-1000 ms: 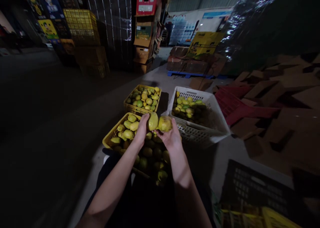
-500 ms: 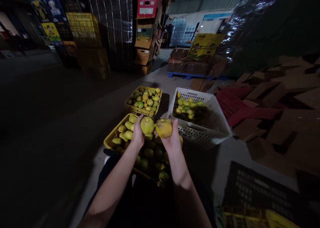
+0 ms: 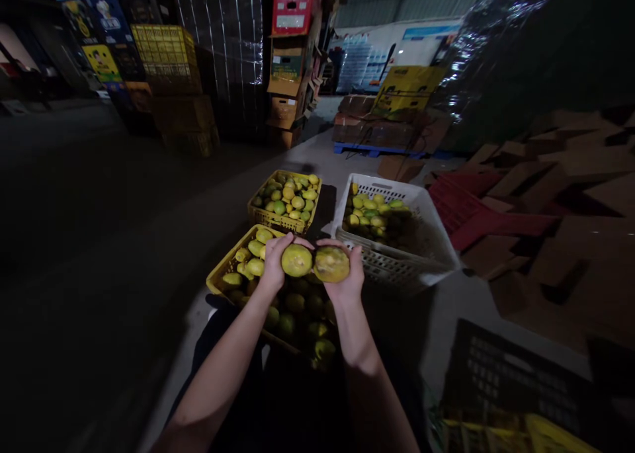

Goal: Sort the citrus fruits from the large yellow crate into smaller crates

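Observation:
My left hand (image 3: 274, 262) is closed round a yellow-green lemon (image 3: 296, 260). Close beside it, my right hand (image 3: 351, 278) grips a second lemon (image 3: 332, 264), duller and marked with brownish patches. Both fruits are held up side by side above a yellow crate (image 3: 216, 278) filled with yellow and green lemons (image 3: 254, 267). The near part of that crate lies in shadow and is partly covered by my forearms. Behind it stands another yellow crate (image 3: 278, 223) full of lemons. To the right, a white crate (image 3: 430, 231) holds lemons in its far left part.
Flattened cardboard (image 3: 580, 254) and a red crate (image 3: 464, 208) lie at the right. A dark crate (image 3: 501, 367) is at the lower right. Stacked boxes (image 3: 288, 76) and a blue pallet (image 3: 372, 150) with cartons stand at the back.
Both lemons have been turned in my hands and now show different sides. The right hand has shifted slightly right, and the left lemon is a little lower. The crates have not moved.

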Demonstrator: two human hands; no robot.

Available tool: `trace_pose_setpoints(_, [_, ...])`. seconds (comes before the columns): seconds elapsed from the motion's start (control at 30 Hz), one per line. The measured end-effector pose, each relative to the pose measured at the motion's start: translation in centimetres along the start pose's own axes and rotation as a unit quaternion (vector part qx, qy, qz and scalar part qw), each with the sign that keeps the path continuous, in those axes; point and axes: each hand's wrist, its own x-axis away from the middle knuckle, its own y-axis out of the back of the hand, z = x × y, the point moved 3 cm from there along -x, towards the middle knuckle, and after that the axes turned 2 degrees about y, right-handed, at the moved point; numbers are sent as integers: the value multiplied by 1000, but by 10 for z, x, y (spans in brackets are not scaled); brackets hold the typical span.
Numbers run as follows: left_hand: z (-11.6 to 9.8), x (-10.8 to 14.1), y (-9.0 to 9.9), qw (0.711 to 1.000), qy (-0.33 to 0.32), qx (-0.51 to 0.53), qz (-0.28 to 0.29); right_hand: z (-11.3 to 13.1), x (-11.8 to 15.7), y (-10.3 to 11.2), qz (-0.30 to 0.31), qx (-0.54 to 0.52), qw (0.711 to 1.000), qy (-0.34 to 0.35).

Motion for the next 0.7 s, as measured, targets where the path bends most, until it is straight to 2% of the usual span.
trace_pose_setpoints(0.1, [6,-3,0,987,108,90,-81,-5,-2,-3,-61,-43,993,-93])
trace_pose_setpoints(0.17, [12,-5,0,956,213,152,-136,-11,-1,-5,-120,-73,975,-172])
trace_pose_setpoints(0.27, [17,-7,-3,915,324,192,-142,-17,0,-9,-163,-103,956,-221])
trace_pose_setpoints(0.37, [16,-9,-4,898,353,227,-134,-17,-1,-11,-157,-115,958,-210])
trace_pose_setpoints(0.43, [16,-9,-3,881,365,265,-146,-16,-2,-7,-173,-121,955,-207])
trace_pose_setpoints(0.57, [17,-6,-3,840,392,332,-175,-21,-5,4,-211,-125,936,-253])
trace_pose_setpoints(0.7, [20,-8,-4,852,373,330,-162,-26,-9,7,-182,-105,930,-301])
